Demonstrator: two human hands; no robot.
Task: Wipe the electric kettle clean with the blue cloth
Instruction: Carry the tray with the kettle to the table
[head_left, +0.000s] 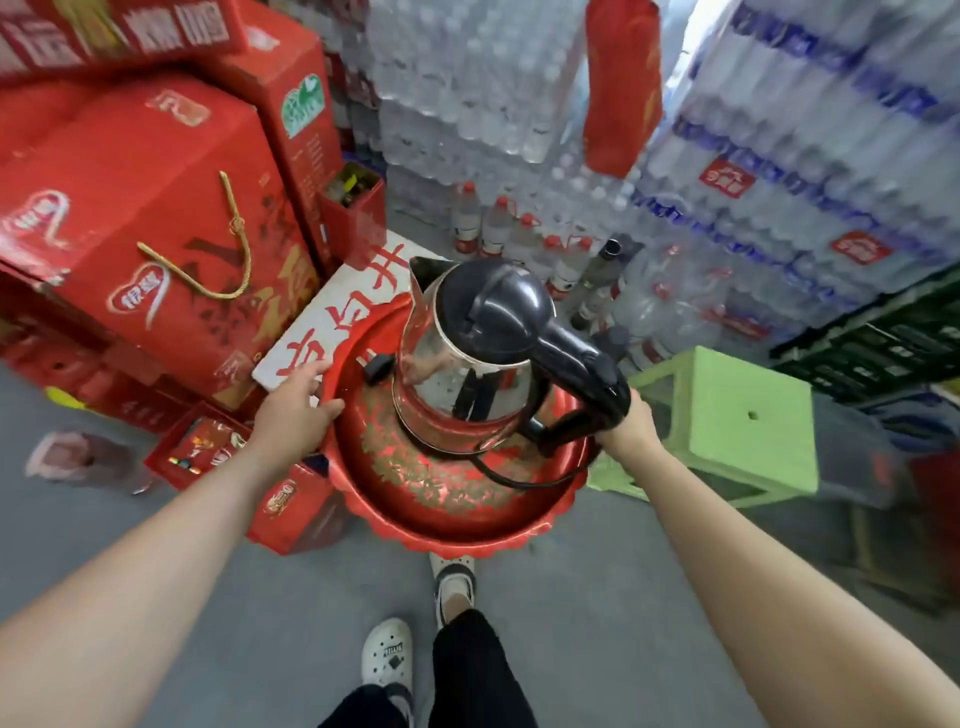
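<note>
Kettle (457, 374): steel body, black lid (493, 306), upright inside a red basin (457, 540), spout pointing away from the person.
Right hand (626, 426): wrapped round the lower end of the handle (582, 358), a full grip.
Left hand (296, 410): holds the basin's left rim, thumb over the edge, fingers outside it.
Cloth: not in view; neither hand has it.
Step (judged): positioning kettle and basin; wiping not yet begun.
Support: cannot tell whether the basin rests on anything.
Method: hold the kettle upright by the handle and the basin level. Set both on a steady surface, then free the left hand to fetch the cloth.
Cord (498, 475): loops in the basin from the kettle's base, with the plug (377, 368) beside the body. Both should stay dry and clear of the wiping.
Near: green stool (727, 415) just right of the basin; white board (332, 317) behind its left rim.
Further: red cartons (145, 234) on the left; water packs (779, 130) stacked behind and to the right; loose bottles (498, 228) on the floor.
Obstruction: cartons crowd the left hand; the person's shoes (387, 654) are under the basin's near edge.
</note>
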